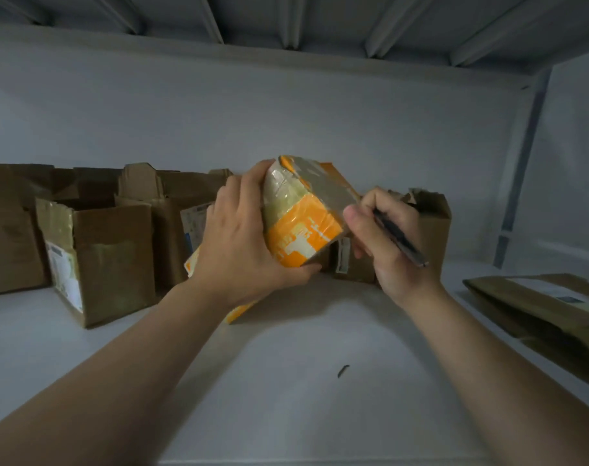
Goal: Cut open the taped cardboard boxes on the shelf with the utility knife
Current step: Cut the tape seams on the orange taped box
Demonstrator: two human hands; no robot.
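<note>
One box [303,230] fills left hand [242,243], knife [404,242] right hand [387,264].

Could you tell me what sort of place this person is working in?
Most likely a storeroom or parcel area: a white shelf under another shelf's ribbed underside, opened brown cardboard boxes with shipping labels along the back, and a flat brown package at right.

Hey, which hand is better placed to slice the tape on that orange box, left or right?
Right, probably. The right hand grips the utility knife, its front end at the taped edge of the orange box. The left hand is wrapped around the box, holding it tilted.
</note>
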